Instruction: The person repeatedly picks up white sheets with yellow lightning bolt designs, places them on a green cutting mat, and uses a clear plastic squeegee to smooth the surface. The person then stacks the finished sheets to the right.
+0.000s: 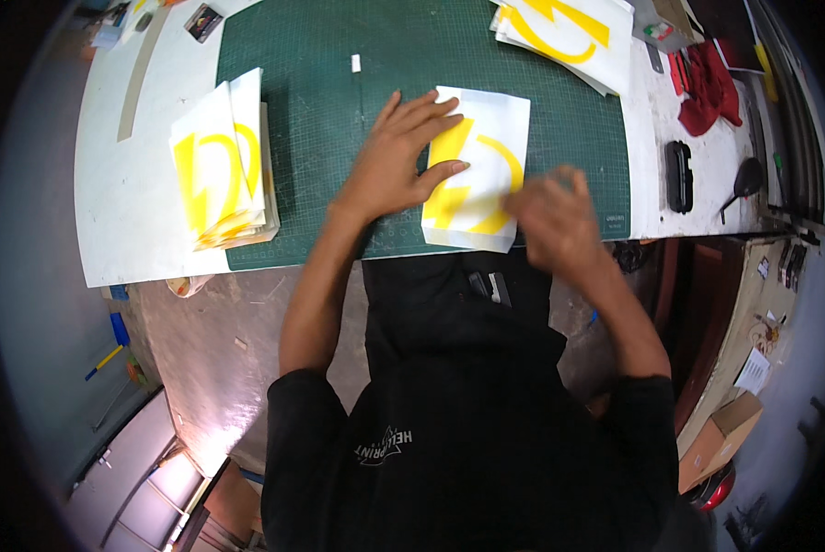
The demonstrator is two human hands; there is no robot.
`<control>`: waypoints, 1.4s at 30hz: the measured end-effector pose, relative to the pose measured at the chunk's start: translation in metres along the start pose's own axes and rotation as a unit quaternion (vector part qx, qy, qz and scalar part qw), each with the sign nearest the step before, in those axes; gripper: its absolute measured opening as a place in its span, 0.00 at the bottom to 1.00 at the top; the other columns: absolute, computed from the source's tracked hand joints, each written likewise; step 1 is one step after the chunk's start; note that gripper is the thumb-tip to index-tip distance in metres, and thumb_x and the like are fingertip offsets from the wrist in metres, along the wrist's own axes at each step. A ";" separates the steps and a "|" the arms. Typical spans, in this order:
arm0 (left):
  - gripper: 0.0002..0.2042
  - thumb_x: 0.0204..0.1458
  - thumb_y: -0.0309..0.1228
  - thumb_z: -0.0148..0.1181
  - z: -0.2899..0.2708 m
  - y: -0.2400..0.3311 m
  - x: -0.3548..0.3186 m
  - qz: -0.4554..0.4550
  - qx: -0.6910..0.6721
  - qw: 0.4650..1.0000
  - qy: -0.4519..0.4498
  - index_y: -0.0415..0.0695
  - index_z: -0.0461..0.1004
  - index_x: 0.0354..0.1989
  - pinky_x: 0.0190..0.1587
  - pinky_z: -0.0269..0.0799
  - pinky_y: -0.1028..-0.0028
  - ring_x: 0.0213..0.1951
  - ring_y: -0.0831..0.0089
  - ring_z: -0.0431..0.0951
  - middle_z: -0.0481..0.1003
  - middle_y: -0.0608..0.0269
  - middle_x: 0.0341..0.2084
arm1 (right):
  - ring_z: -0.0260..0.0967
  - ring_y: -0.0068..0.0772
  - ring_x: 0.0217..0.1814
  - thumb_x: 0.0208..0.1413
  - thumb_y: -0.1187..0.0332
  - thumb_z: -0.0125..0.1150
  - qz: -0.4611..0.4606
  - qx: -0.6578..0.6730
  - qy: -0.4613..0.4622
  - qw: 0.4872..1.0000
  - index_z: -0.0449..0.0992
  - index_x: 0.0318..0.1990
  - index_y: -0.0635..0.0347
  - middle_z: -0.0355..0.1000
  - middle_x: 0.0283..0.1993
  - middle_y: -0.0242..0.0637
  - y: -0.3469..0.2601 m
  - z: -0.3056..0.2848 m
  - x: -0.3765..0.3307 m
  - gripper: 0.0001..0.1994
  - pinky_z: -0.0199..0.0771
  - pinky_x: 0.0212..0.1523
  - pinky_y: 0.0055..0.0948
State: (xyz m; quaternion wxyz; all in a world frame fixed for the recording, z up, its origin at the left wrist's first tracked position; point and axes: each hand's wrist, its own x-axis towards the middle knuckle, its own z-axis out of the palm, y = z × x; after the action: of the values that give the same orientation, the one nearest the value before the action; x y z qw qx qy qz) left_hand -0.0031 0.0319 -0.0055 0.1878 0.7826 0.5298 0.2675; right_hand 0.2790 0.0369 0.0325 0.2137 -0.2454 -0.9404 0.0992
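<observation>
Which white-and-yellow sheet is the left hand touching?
The middle sheet, between the left stack and upper-right stack; only it lies under the left hand.

cutting mat (320, 110): surfaced in matt, plastic-looking green. white-and-yellow sheet (488, 177): formed of smooth, paper-like stock. rag (709, 97): made of rumpled red cloth. carton (721, 443): built of matt brown cardboard.

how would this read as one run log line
left hand: spread on white-and-yellow sheet | right hand: blurred, at sheet's lower right edge, grip unclear | surface: green mat | nearby: left stack, upper-right stack
</observation>
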 end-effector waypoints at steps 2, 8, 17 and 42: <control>0.30 0.56 0.48 0.71 0.002 -0.002 0.000 0.003 0.024 1.000 -0.006 0.49 0.77 0.65 0.79 0.44 0.42 0.76 0.55 0.61 0.70 0.57 0.71 | 0.77 0.33 0.50 0.45 0.81 0.67 0.010 -0.018 0.024 1.000 0.83 0.43 0.56 0.81 0.44 0.31 0.016 0.005 -0.004 0.16 0.70 0.61 0.50; 0.32 0.54 0.50 0.72 0.003 0.005 -0.004 -0.001 0.082 0.996 0.018 0.48 0.77 0.65 0.78 0.44 0.41 0.75 0.49 0.61 0.69 0.54 0.69 | 0.77 0.32 0.54 0.50 0.78 0.71 0.039 0.052 -0.001 0.998 0.85 0.41 0.55 0.83 0.51 0.29 -0.045 -0.009 -0.066 0.11 0.68 0.63 0.49; 0.32 0.56 0.55 0.69 0.011 0.018 -0.019 -0.059 0.123 0.988 0.069 0.49 0.79 0.64 0.76 0.44 0.38 0.73 0.42 0.59 0.67 0.43 0.67 | 0.77 0.35 0.59 0.50 0.77 0.71 0.064 -0.013 0.058 0.996 0.85 0.42 0.55 0.82 0.54 0.32 -0.041 0.023 -0.063 0.11 0.66 0.65 0.50; 0.53 0.35 0.71 0.74 -0.011 0.040 -0.027 0.007 0.092 0.996 -0.006 0.58 0.71 0.72 0.78 0.37 0.35 0.76 0.37 0.53 0.60 0.42 0.74 | 0.72 0.39 0.46 0.60 0.74 0.70 0.273 -0.081 0.119 0.951 0.83 0.58 0.61 0.75 0.41 0.40 0.044 -0.002 -0.081 0.18 0.65 0.52 0.41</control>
State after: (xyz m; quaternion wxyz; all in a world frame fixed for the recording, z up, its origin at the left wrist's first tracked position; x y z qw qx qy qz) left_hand 0.0112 -0.0075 0.0204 0.1162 0.8020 0.5455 0.2137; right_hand 0.3618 0.0338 -0.0074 0.2685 -0.5193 -0.8099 0.0470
